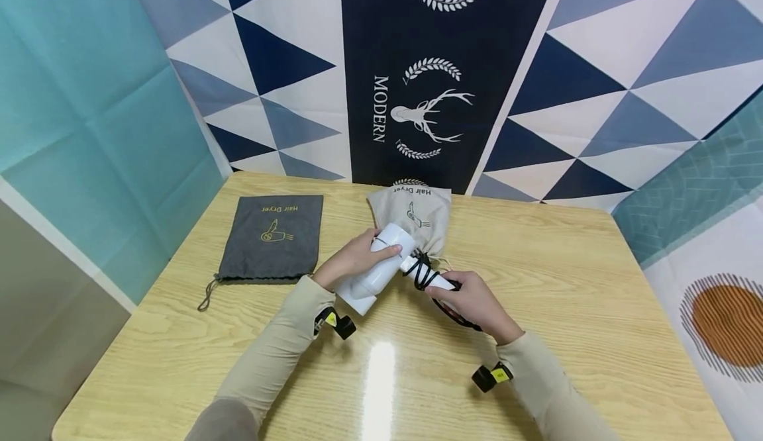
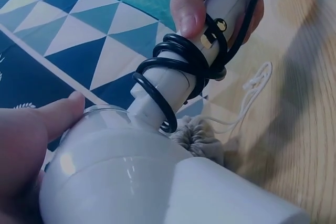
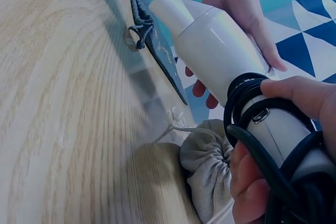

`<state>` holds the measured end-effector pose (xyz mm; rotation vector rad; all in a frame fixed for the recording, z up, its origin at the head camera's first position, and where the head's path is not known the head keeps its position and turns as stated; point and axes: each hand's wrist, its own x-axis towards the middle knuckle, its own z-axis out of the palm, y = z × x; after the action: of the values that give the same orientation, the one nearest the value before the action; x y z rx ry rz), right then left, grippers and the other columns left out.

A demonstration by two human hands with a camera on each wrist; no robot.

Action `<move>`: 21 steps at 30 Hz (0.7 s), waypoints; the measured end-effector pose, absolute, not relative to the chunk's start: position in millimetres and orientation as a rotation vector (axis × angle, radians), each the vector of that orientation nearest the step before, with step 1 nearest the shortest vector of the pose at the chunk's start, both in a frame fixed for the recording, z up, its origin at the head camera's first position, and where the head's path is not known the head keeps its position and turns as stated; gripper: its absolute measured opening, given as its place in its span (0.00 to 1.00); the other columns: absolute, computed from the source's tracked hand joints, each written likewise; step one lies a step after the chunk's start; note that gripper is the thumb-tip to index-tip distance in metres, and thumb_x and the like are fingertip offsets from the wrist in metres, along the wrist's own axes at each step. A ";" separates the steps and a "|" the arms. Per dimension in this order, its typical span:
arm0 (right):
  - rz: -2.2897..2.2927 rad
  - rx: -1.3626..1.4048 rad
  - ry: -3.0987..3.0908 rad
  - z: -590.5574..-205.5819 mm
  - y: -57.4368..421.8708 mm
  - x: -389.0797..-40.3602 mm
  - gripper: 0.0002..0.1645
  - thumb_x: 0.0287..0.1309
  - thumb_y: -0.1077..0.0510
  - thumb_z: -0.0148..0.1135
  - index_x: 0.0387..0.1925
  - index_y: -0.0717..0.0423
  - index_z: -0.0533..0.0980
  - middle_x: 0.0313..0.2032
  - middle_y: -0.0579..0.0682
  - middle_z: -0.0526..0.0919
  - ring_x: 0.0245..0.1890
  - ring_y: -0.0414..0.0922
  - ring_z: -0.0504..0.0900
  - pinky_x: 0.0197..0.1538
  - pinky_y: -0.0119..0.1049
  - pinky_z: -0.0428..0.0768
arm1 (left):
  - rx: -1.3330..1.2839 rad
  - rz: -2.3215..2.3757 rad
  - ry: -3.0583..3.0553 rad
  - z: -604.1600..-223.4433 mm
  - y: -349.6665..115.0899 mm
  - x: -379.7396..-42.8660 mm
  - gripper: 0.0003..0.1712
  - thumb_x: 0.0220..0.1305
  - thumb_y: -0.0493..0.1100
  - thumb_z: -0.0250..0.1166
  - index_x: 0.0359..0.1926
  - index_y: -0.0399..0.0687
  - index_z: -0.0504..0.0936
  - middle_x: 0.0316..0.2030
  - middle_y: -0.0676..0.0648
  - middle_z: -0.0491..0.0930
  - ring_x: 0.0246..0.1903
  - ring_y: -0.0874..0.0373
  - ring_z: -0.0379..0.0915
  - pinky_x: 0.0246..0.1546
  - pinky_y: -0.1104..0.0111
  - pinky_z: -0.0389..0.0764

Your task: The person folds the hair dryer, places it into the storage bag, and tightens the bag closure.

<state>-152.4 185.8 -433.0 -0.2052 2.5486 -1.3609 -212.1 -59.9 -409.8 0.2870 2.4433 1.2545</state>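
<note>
Between the two hands a white hair dryer (image 1: 381, 272) is held up over the table. My left hand (image 1: 359, 255) grips its barrel, thumb along the top, as the left wrist view also shows. Around the handle (image 2: 173, 85) a black cord (image 2: 178, 56) is wound in several loops. My right hand (image 1: 467, 298) grips the handle and cord together; in the right wrist view its thumb (image 3: 294, 93) presses on the handle near the barrel. Just behind the dryer lies a light grey drawstring bag (image 1: 426, 212) printed "Hair Dryer", partly covered by the dryer.
A dark grey drawstring bag (image 1: 271, 239) lies flat at the table's back left, its cord loop (image 1: 205, 295) hanging toward the front. Patterned cloth (image 1: 417, 77) stands along the back edge of the wooden table (image 1: 536, 262). A bright light reflection marks the table's front middle.
</note>
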 end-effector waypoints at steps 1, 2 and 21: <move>-1.352 -0.209 2.554 -433.7 185.1 -152.1 0.16 0.55 0.49 0.69 0.34 0.60 0.82 0.14 0.43 0.72 0.14 0.38 0.69 0.19 0.32 0.72 | 0.289 1.267 2.429 -411.0 -60.4 -212.0 0.38 0.69 0.60 0.56 0.67 0.37 0.63 0.46 0.38 0.77 0.39 0.51 0.77 0.34 0.64 0.79; -1.347 -0.218 2.556 -434.1 184.4 -151.5 0.17 0.55 0.49 0.69 0.35 0.60 0.82 0.14 0.43 0.72 0.14 0.38 0.70 0.19 0.33 0.72 | 0.292 1.275 2.419 -411.8 -60.8 -211.7 0.36 0.69 0.60 0.57 0.65 0.37 0.64 0.45 0.38 0.77 0.38 0.51 0.77 0.34 0.63 0.79; -1.256 -0.420 2.735 -444.3 176.8 -148.0 0.20 0.63 0.45 0.62 0.25 0.57 0.76 0.14 0.42 0.70 0.12 0.34 0.67 0.21 0.29 0.69 | 0.075 1.302 2.595 -425.9 -46.2 -199.5 0.45 0.59 0.70 0.61 0.64 0.40 0.66 0.43 0.40 0.78 0.36 0.50 0.76 0.29 0.64 0.75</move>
<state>-148.0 176.8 -444.3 -0.4202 2.7354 -1.2561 -199.5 -46.2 -425.9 0.0747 2.5946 1.3016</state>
